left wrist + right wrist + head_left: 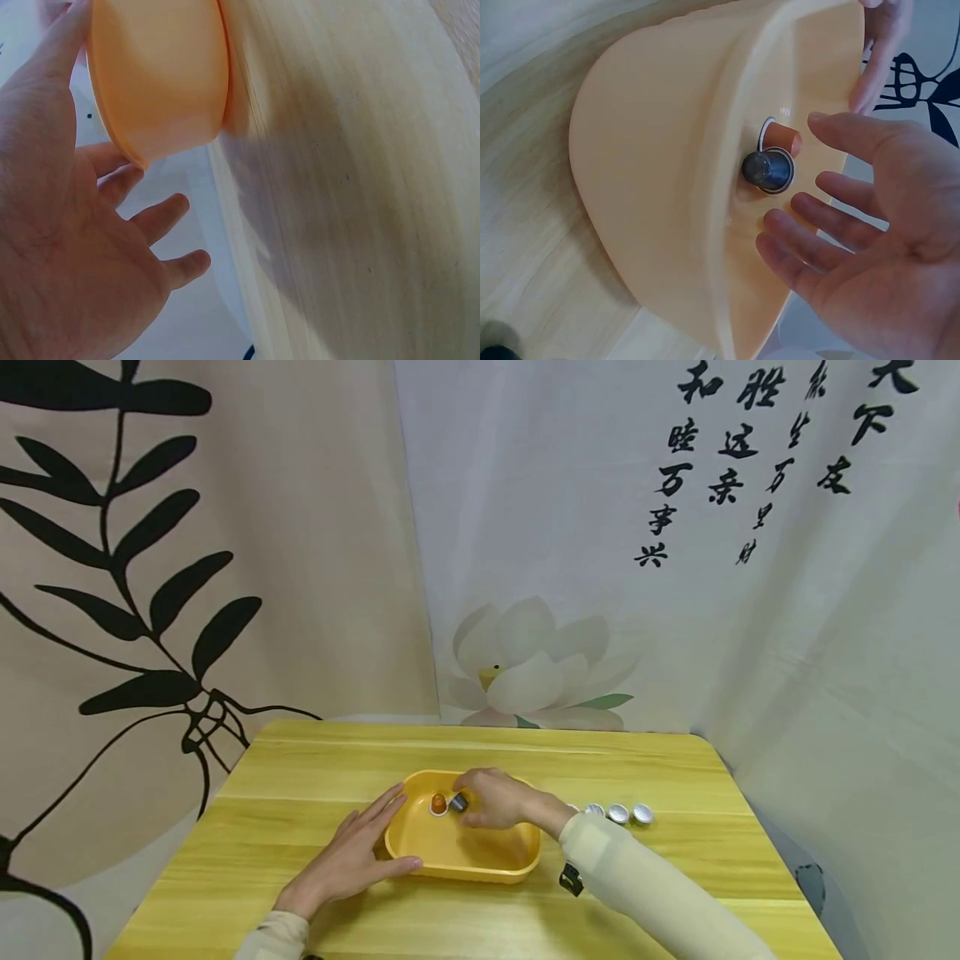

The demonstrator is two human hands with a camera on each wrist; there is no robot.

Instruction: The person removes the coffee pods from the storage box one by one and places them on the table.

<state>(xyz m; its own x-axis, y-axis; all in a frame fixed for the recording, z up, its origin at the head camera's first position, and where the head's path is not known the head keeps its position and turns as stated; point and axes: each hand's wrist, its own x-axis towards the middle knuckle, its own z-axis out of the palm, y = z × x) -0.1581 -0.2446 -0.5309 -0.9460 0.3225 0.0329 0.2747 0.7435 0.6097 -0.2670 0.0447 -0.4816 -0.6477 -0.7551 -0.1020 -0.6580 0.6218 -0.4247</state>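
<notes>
An orange coffee capsule [438, 803] and a dark grey one [767, 170] lie side by side in the left part of a yellow plastic tray [480, 870]. Over the tray is my right hand [497, 798], its fingers apart and holding nothing, close to the grey capsule; the right wrist view shows the palm and spread fingers [802, 240]. My left hand [352, 858] rests against the tray's left end, fingers along the rim and thumb at the front edge. In the left wrist view, the left hand [82, 247] touches the tray's rim with loosely spread fingers.
Several capsules with silver lids [642, 813] stand in a row on the wooden table [652, 902], right of the tray and partly behind the right forearm. A printed curtain [562, 527] hangs behind the table.
</notes>
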